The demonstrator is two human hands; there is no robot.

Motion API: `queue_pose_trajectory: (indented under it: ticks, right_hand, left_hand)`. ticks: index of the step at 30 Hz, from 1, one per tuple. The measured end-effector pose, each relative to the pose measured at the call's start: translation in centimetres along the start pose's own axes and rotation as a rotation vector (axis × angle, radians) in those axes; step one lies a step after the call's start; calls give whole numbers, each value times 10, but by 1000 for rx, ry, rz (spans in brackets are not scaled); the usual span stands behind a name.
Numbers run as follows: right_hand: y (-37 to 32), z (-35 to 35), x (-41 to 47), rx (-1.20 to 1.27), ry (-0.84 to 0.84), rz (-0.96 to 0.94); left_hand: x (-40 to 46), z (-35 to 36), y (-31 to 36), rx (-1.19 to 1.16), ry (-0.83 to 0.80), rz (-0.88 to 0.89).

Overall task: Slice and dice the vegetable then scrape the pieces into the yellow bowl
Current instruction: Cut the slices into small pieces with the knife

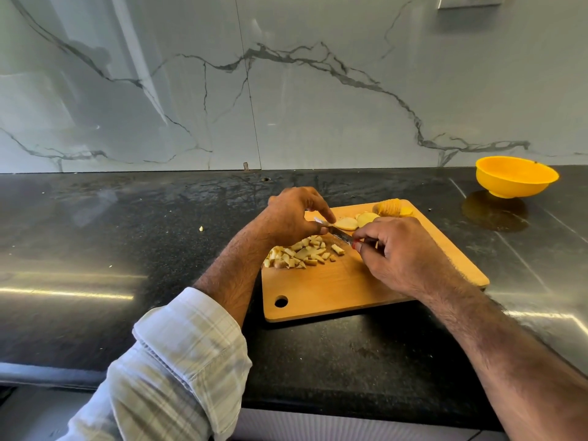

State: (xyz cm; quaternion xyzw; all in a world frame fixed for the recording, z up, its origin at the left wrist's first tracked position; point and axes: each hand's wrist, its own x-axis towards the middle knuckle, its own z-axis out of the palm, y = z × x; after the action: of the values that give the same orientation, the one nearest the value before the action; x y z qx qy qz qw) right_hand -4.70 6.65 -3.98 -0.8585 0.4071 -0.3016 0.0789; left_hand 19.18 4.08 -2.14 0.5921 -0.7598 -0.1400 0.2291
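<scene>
A person stands at a black speckled bench (127, 237) with a wooden cutting board (350, 284) lying on it at a slant, its hanging hole toward the near left corner. The left hand (292, 218) hovers over the far left part of the board, its fingers (326, 214) curled, with the forefinger tip and thumb pinching a pale potato slice (346, 223) against the board. The right hand (401, 249) grips the handle of a small knife (340, 234), fingers wrapped round it so the handle is mostly hidden; the blade reaches leftward and lies right at the near edge of that slice, its tip passing under the left fingers. Just beside the blade, on the near left of the board, sits a loose heap of diced pieces (302, 253), some with brown skin showing. At the far edge of the board more slices (393, 208) lean together in a row, with another flat slice (367, 219) between them and the one being held. The yellow bowl (515, 177) stands on the bench well apart from the board, off to the far right near the marbled wall (286, 90). A stray crumb (200, 229) lies on the bench to the left. A checked sleeve (178, 361) is rolled up on the left forearm
</scene>
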Motion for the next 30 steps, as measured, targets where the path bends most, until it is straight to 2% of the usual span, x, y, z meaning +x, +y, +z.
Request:
queue_pose_trajectory:
  ticks: [5,10,16,18,23,28,30]
  right_hand:
    - [2,0,-1,-36,-7,-4]
    - [5,-1,-2,-84,73,34]
    - [9,3,1,-123,37,66]
    - [8,5,1,-117,6,27]
    - [9,0,0,-107,74,3]
    - [8,3,1,-101,-12,-14]
    - [7,2,0,-74,33,-22]
  left_hand:
    - [1,-2,-4,-7,57,-9]
    - [2,-8,-10,-11,146,-64]
    - [-4,-16,-8,-27,-21,-39]
    - [-6,-19,-7,-89,-26,-33]
    - [-4,-19,-11,-152,135,-6]
    - [-1,-16,-14,-126,273,10]
    - [-1,-15,-13,-146,313,12]
